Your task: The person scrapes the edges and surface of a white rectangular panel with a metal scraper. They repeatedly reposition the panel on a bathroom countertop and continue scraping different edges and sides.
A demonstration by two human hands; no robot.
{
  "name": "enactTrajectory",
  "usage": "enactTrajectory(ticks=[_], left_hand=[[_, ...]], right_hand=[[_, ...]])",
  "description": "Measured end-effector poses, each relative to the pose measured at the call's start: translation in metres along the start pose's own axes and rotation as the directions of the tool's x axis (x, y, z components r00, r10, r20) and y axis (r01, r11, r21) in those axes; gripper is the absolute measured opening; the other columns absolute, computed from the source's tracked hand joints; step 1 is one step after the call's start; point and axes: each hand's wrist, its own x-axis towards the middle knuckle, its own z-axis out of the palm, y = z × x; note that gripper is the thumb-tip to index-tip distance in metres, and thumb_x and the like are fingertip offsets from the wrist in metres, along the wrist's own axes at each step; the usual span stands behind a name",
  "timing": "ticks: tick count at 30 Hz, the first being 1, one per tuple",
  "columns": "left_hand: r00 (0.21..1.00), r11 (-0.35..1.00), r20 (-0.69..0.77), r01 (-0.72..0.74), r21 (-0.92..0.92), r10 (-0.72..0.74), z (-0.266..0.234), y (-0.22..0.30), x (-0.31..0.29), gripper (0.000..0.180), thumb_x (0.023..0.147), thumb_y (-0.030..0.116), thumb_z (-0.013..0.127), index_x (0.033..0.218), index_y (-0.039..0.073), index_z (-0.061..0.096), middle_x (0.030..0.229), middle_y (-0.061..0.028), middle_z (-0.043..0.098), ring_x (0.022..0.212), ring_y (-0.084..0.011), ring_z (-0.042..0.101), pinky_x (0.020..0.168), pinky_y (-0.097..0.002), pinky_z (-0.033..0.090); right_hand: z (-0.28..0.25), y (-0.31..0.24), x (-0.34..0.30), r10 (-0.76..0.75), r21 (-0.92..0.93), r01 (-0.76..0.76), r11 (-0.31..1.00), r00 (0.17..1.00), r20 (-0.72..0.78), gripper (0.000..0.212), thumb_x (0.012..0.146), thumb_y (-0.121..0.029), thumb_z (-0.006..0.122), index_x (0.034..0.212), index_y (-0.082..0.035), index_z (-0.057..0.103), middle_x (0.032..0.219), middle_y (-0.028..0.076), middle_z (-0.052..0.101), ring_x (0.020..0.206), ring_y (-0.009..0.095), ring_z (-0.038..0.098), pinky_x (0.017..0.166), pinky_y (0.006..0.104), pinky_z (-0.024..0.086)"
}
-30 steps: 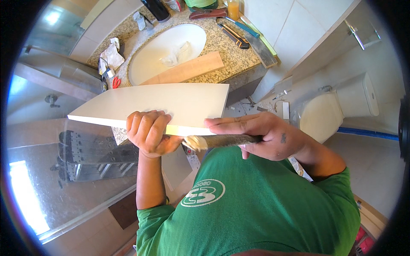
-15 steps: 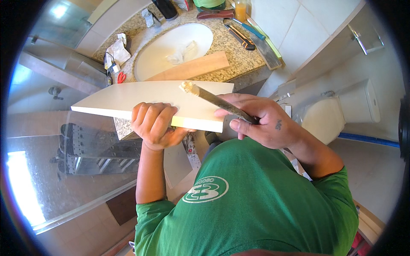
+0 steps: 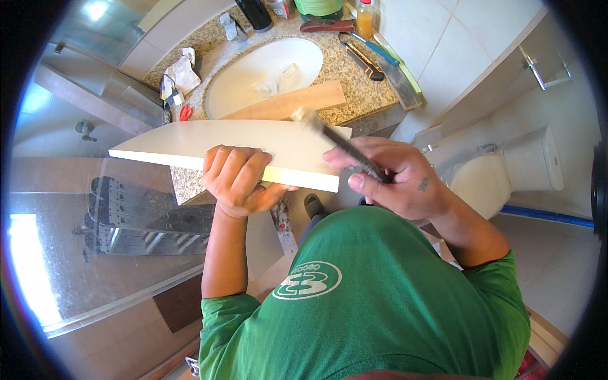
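Note:
My left hand (image 3: 235,180) is closed on the near edge of a white board (image 3: 183,136) with a curved far side, the fingers lying over its top face. Beside that hand, a stretch of the board's near edge looks yellow. In my right hand (image 3: 405,180) is a slim dark stick (image 3: 349,151) with a pale, ragged tip, pinched between thumb and fingers. The stick slants over the board's right end, its tip blurred by motion. Whether the tip touches the board I cannot tell.
Behind the board, a wooden strip (image 3: 291,101) lies across the front of the sink (image 3: 218,82). On the granite counter are a utility knife (image 3: 364,61), a flat blade tool (image 3: 400,85), a bottle of orange liquid (image 3: 365,19) and red-handled scissors (image 3: 185,113). A toilet (image 3: 529,161) stands at right.
The stick's pale tip has swung away to the right and is now smeared by motion. My left hand keeps its grip on the board. The whole view has shifted slightly.

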Motion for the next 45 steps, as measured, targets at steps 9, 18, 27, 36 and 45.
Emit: enactTrajectory(ticks=[9, 18, 27, 36, 45], left_hand=[[1.000, 1.000, -0.015, -0.013, -0.003, 0.013, 0.003, -0.004, 0.001, 0.056, 0.079, 0.063, 0.078, 0.086, 0.008, 0.069, 0.079, -0.0056, 0.068, 0.068, -0.0249, 0.062, 0.068, -0.0363, 0.046], [0.999, 1.000, -0.042, 0.011, -0.010, -0.011, 0.005, -0.009, 0.016, 0.048, 0.071, 0.056, 0.083, 0.083, 0.011, 0.069, 0.074, -0.0016, 0.061, 0.065, -0.0220, 0.060, 0.064, -0.0353, 0.044], [0.990, 0.999, -0.135, 0.037, -0.034, -0.041, 0.009, -0.011, 0.013, 0.051, 0.075, 0.062, 0.078, 0.074, 0.014, 0.064, 0.071, -0.0007, 0.061, 0.063, -0.0207, 0.059, 0.061, -0.0340, 0.044], [0.917, 0.975, -0.336, 0.224, -0.009, -0.214, 0.016, -0.007, 0.012, 0.025, 0.098, 0.029, 0.062, 0.083, 0.009, 0.066, 0.086, -0.0075, 0.065, 0.083, -0.0246, 0.062, 0.085, -0.0411, 0.045], [-0.184, 0.234, -0.243, 0.067, -0.970, -0.952, 0.013, -0.047, 0.004, 0.040, 0.103, 0.016, 0.056, 0.136, -0.005, 0.048, 0.136, -0.0158, 0.056, 0.122, -0.0327, 0.059, 0.106, -0.0485, 0.048]], right_hand=[[0.009, 0.000, 0.010, 0.019, -0.058, -0.012, 0.998, 0.991, 0.135, 0.032, 0.093, -0.005, 0.069, 0.125, 0.000, 0.069, 0.132, 0.018, 0.068, 0.107, 0.024, 0.069, 0.094, 0.0357, 0.053], [-0.042, 0.019, -0.036, 0.401, 0.265, -0.352, 0.898, 0.902, -0.158, 0.022, 0.100, -0.023, 0.070, 0.090, -0.005, 0.066, 0.081, 0.005, 0.069, 0.052, 0.007, 0.056, 0.044, 0.0214, 0.041], [-0.039, 0.172, -0.001, 0.742, 0.332, -0.670, 0.664, 0.645, -0.183, 0.032, 0.105, -0.038, 0.061, 0.117, -0.008, 0.064, 0.081, 0.004, 0.063, 0.045, 0.008, 0.046, 0.038, 0.0222, 0.031], [-0.023, 0.249, 0.040, 0.759, 0.264, -0.718, 0.644, 0.643, -0.100, 0.037, 0.104, -0.046, 0.059, 0.113, -0.011, 0.061, 0.073, -0.001, 0.056, 0.045, 0.010, 0.050, 0.036, 0.0229, 0.031], [-0.019, 0.268, 0.040, 0.834, 0.345, -0.770, 0.537, 0.547, -0.076, 0.029, 0.104, -0.036, 0.060, 0.097, -0.008, 0.062, 0.070, 0.003, 0.061, 0.049, 0.012, 0.053, 0.041, 0.0275, 0.039]])
